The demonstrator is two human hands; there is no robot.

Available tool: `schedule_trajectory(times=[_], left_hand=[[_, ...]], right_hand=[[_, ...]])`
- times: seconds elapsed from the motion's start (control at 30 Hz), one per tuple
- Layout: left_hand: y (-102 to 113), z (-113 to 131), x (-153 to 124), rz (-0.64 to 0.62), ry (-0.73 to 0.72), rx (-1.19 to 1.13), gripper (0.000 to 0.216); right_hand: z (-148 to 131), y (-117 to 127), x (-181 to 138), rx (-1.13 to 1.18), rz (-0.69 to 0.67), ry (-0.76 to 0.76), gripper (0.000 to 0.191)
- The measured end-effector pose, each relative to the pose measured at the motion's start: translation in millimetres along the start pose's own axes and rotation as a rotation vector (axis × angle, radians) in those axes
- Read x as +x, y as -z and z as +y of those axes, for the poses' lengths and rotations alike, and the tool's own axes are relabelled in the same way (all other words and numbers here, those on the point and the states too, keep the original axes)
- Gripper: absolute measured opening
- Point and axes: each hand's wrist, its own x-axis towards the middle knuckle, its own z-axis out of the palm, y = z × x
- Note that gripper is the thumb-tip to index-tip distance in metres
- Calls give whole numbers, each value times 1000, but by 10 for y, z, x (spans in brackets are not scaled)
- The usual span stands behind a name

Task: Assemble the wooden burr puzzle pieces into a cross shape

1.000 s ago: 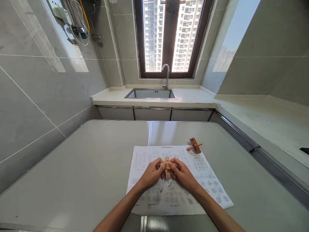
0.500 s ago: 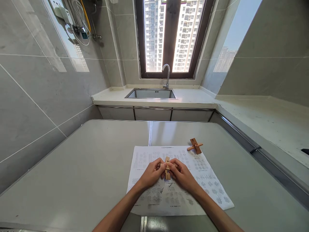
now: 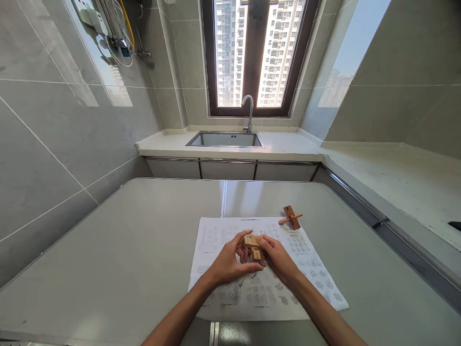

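A small light wooden interlocking puzzle is held between both my hands above a printed instruction sheet on the grey table. My left hand cups it from the left with fingers curled against its lower part. From the right, my right hand pinches the puzzle with thumb and fingers. A second, darker wooden cross-shaped puzzle lies at the sheet's far right corner, untouched.
The grey table has a seam down its middle. Beyond it are a white counter with a steel sink and tap under a window. Another counter runs along the right.
The light puzzle has been turned and tilted in my hands and shifted slightly right. My left thumb has lifted off its top.
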Motion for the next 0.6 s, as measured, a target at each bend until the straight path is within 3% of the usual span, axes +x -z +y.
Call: schedule_trajectory(times=[0.13,0.33,0.6], left_hand=[[24,68,12,17,-18,19,71],[27,-3,40,68,1,-98,59],[30,-36,46,68,-1,-153,59]], right_hand=[[-4,-7,0,-25,-37,-3,53],[9,29,15,-132,54,108,50],[-4,40,19,-66,5,84,49]])
